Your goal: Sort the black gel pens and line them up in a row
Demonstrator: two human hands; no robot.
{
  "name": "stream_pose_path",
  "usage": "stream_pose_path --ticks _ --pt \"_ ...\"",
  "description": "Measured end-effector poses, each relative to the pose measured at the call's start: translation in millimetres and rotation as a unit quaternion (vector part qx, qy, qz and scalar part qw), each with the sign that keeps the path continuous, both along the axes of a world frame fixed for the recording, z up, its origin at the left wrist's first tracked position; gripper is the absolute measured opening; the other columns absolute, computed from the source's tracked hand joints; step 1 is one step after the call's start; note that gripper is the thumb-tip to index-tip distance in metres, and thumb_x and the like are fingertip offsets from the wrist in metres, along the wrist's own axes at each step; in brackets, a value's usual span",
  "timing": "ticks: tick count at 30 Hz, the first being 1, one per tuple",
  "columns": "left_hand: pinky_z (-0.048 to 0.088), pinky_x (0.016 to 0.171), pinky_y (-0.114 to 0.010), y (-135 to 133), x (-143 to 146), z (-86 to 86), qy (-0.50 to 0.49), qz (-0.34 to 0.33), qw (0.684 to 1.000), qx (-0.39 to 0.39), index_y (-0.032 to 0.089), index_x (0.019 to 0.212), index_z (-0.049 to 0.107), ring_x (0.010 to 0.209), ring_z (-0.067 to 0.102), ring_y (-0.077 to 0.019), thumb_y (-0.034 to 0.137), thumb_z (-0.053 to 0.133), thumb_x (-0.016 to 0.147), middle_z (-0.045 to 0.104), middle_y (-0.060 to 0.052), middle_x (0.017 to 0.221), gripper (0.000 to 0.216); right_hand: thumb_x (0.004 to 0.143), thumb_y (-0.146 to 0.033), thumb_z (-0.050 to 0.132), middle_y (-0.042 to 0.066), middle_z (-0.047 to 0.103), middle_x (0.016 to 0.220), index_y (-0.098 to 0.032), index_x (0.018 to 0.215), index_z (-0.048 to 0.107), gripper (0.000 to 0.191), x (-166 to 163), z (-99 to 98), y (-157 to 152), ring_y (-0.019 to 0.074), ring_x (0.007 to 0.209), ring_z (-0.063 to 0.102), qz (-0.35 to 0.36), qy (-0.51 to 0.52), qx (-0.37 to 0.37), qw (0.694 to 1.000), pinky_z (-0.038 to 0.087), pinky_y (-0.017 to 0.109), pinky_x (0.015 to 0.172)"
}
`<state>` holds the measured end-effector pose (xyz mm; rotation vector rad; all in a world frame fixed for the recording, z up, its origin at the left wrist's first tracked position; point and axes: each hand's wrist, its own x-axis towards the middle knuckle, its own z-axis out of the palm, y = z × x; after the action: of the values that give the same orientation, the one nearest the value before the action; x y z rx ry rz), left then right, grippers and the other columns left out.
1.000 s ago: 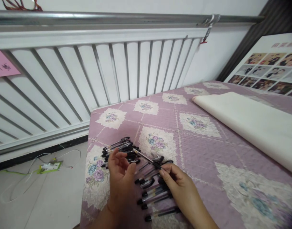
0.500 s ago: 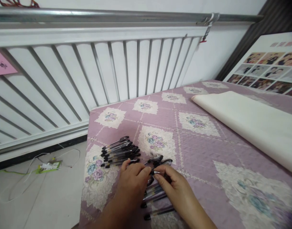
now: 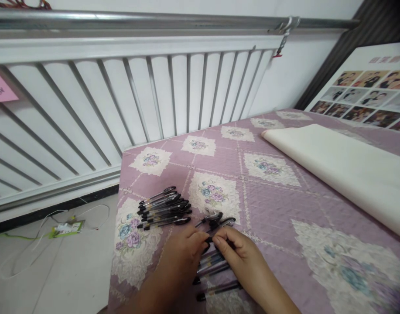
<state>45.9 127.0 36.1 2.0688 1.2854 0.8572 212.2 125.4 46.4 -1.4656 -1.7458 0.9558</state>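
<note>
My left hand [image 3: 183,255] and my right hand [image 3: 241,257] meet fingertip to fingertip over a loose heap of black-capped pens [image 3: 216,270] on a purple floral quilt [image 3: 271,205]. Both hands pinch at a pen [image 3: 208,239] between them, the left from the left side, the right from the right. Several more pens lie under and below my hands. A tidy row of pens [image 3: 163,208] lies side by side just up and left of my left hand. A few loose caps or pens [image 3: 216,219] sit just beyond my fingertips.
A cream roll of paper or cloth [image 3: 343,170] lies along the right of the quilt. A white slatted radiator cover [image 3: 121,100] stands behind. A photo sheet [image 3: 370,91] leans at the far right. Cables and a green tag [image 3: 67,227] lie on the floor at left.
A second ago my left hand was raised, open-palmed, with a pen held up between both hands. Now both hands have come down onto the heap and closed together.
</note>
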Motion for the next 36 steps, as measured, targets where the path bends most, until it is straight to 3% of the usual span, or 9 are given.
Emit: stream_pose_path --ticks 9,14,17,19,22,31,36 --pt "0.04 0.064 -0.023 2.5 -3.7 -2.6 -0.017 -0.023 1.0 -0.007 0.027 0.092 0.068 0.072 0.058 -0.017 0.016 0.051 0.083 0.063 -0.003 0.078 0.022 0.083 -0.03 0.05 -0.002 0.061 0.074 -0.021 0.079 0.062 0.016 2.0 0.4 0.7 0.0138 0.071 0.057 0.026 0.064 -0.033 0.997 0.043 0.023 0.066" --pt "0.042 0.069 -0.025 2.8 -2.7 -5.0 0.047 -0.019 0.999 0.009 0.024 0.096 0.065 0.078 0.057 -0.017 0.018 0.049 0.085 0.062 -0.003 0.083 0.021 0.08 -0.027 0.054 0.0 0.063 0.083 -0.021 0.094 0.059 0.016 2.0 -3.4 0.5 0.0148 0.078 0.058 0.02 0.119 -0.072 0.99 0.044 0.024 0.07" --pt "0.043 0.071 -0.026 2.6 -1.6 -5.7 0.058 -0.025 0.998 0.013 0.023 0.097 0.064 0.079 0.056 -0.0162 0.018 0.047 0.086 0.061 -0.003 0.086 0.021 0.081 -0.034 0.053 -0.001 0.06 0.074 -0.02 0.084 0.059 0.015 2.2 -3.7 1.2 0.0144 0.071 0.055 0.005 0.087 -0.063 0.994 0.043 0.023 0.064" --pt "0.044 0.072 -0.025 2.6 -1.5 -5.5 0.054 -0.025 0.998 0.019 0.022 0.098 0.063 0.081 0.056 -0.0158 0.018 0.047 0.087 0.061 -0.003 0.088 0.02 0.084 -0.037 0.048 -0.002 0.055 0.065 -0.02 0.07 0.056 0.024 2.4 -3.0 1.5 0.0137 0.065 0.052 0.007 0.034 -0.048 0.998 0.041 0.023 0.06" --pt "0.044 0.071 -0.024 2.6 -2.1 -5.0 0.059 -0.03 0.998 0.023 0.023 0.097 0.063 0.08 0.057 -0.0152 0.017 0.047 0.086 0.061 -0.003 0.087 0.021 0.085 -0.036 0.045 -0.002 0.052 0.063 -0.02 0.064 0.053 0.028 2.6 -2.0 1.5 0.0133 0.063 0.05 0.018 0.001 -0.032 0.999 0.039 0.023 0.058" --pt "0.043 0.07 -0.024 5.2 -6.7 -10.6 0.072 -0.041 0.997 -0.01 0.024 0.097 0.063 0.078 0.057 -0.0146 0.021 0.046 0.088 0.061 -0.001 0.086 0.02 0.082 -0.025 0.048 -0.002 0.06 0.075 -0.021 0.081 0.059 0.011 2.7 -4.1 0.6 0.0138 0.071 0.056 0.038 0.051 -0.06 0.996 0.042 0.023 0.065" --pt "0.042 0.07 -0.025 7.4 -8.8 -10.7 0.085 -0.041 0.995 -0.019 0.024 0.097 0.064 0.079 0.057 -0.015 0.021 0.046 0.087 0.06 -0.001 0.085 0.02 0.078 -0.026 0.054 -0.001 0.062 0.079 -0.022 0.094 0.059 0.017 1.2 -9.0 -0.8 0.015 0.073 0.057 0.021 0.024 -0.052 0.998 0.043 0.025 0.067"
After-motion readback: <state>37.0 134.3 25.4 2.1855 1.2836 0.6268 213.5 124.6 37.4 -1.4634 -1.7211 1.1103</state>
